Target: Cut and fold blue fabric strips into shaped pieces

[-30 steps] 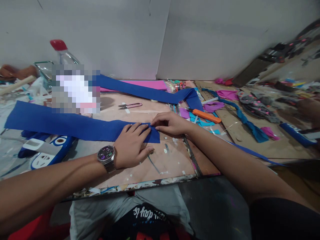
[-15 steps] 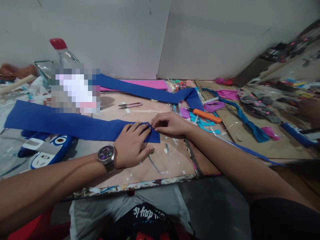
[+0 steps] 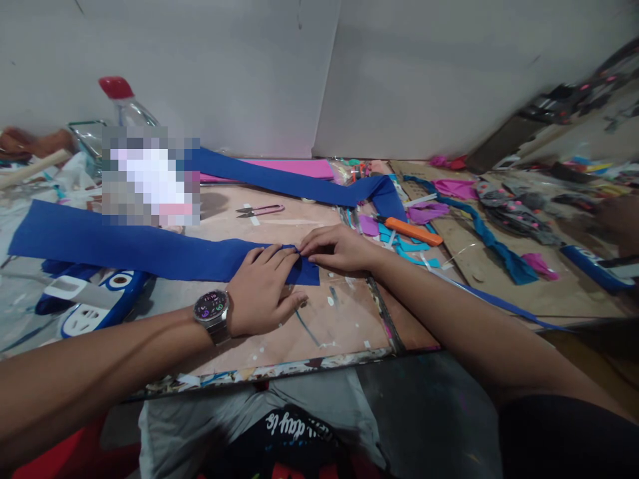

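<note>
Tbh the blue strip (image 3: 150,249) is best held flat on the desk (image 3: 339,319) by spread fingers of the left hand (image 3: 262,286), fingers of the right hand (image 3: 344,247) bunched at its edge, pinch hard to tell.

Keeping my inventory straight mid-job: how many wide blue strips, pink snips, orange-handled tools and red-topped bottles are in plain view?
Wide blue strips: 2
Pink snips: 1
Orange-handled tool: 1
Red-topped bottle: 1
Total: 5
</note>
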A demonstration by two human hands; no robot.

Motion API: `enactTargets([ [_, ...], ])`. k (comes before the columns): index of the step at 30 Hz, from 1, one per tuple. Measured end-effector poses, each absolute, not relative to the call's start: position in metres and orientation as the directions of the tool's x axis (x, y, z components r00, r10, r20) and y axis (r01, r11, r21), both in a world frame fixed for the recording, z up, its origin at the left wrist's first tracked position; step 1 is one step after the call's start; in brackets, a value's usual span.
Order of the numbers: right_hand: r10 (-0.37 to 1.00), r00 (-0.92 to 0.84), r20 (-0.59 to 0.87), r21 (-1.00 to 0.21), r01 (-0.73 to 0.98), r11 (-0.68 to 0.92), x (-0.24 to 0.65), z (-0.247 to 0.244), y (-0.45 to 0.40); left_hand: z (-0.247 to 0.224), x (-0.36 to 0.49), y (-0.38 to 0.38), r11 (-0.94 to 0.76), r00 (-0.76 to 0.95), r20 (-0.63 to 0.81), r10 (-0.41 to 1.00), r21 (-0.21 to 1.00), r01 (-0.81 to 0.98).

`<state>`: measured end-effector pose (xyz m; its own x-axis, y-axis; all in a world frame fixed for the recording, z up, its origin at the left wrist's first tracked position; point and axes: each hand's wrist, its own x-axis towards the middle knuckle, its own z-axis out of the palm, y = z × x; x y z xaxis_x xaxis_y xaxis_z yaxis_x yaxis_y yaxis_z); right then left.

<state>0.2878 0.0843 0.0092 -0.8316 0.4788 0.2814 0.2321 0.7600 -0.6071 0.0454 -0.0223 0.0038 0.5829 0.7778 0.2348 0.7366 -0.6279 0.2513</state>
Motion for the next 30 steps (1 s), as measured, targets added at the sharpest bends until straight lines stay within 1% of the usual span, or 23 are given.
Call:
enactTargets([
  [6,0.469,-0.842,0.267,-0.603,0.234,0.763,0.2873,0.0093,0.0838,0.0024,0.0450,-0.0217,-0.626,0.571,0.259,0.779,0.285,0.725],
  [13,0.453,-0.846,0.281,-0.586,0.222,0.779,0.2876,0.0083,0.0843,0.0028,0.0449,-0.0224,-0.622,0.574,0.240,0.783,0.262,0.738],
  [18,0.445,-0.849,0.284,-0.581,0.217,0.785,0.2876,0.0077,0.0844,0.0020,0.0449,-0.0220,-0.624,0.570,0.254,0.781,0.271,0.733],
  [30,0.425,-0.867,0.260,-0.550,0.228,0.803,0.2866,0.0088,0.0836,0.0045,0.0455,-0.0233,-0.607,0.558,0.241,0.794,0.264,0.750],
])
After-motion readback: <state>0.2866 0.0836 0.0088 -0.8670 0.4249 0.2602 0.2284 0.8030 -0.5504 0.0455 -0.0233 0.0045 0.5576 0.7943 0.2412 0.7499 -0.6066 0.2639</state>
